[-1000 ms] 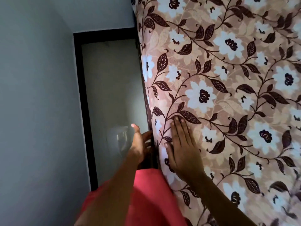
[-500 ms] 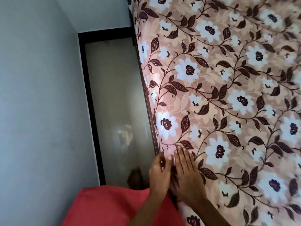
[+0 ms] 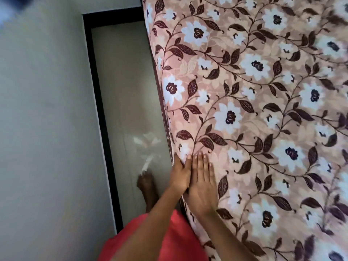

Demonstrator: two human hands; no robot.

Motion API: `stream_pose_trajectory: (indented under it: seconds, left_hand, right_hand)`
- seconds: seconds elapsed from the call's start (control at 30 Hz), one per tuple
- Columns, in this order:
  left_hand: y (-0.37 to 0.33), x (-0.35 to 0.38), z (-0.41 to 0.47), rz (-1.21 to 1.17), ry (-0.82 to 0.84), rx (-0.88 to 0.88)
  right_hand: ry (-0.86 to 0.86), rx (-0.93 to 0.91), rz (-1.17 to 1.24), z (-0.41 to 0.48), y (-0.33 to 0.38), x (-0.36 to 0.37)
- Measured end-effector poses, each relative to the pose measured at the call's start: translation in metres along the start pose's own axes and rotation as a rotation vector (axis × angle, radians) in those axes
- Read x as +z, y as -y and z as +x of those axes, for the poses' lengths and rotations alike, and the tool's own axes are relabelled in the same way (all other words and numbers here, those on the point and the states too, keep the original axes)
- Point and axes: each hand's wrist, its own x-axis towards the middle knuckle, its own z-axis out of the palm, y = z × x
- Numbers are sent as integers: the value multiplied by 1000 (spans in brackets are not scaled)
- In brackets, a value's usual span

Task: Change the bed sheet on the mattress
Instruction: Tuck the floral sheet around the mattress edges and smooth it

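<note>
A pink bed sheet [image 3: 254, 113] printed with white flowers and dark leaves covers the mattress and fills the right of the view. My right hand [image 3: 202, 187] lies flat on it near the left edge, fingers straight and together. My left hand [image 3: 178, 177] sits right beside it on the mattress edge [image 3: 166, 117]. Its thumb is on top and its fingers curl over the side, holding the sheet there. The fingertips are hidden down the side.
A narrow strip of glossy grey floor [image 3: 128, 102] with a dark border [image 3: 98, 87] runs between the bed and the pale wall [image 3: 45, 129]. My bare foot [image 3: 146, 185] stands on that strip, and my red garment [image 3: 169, 240] shows at the bottom.
My left hand came up from the gap beside the mattress onto its edge, next to my right hand. Both hands slid back along the edge toward me as my view shifted.
</note>
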Motion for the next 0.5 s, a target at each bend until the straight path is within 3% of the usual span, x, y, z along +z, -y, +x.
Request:
stream_pose_trajectory:
  seconds: [0.17, 0.5]
  left_hand:
    - [48, 23, -48, -36, 73, -83]
    - [119, 47, -127, -35, 302, -173]
  right_hand:
    - [-19, -7, 132, -87, -14, 22]
    - [-39, 48, 87, -195, -34, 59]
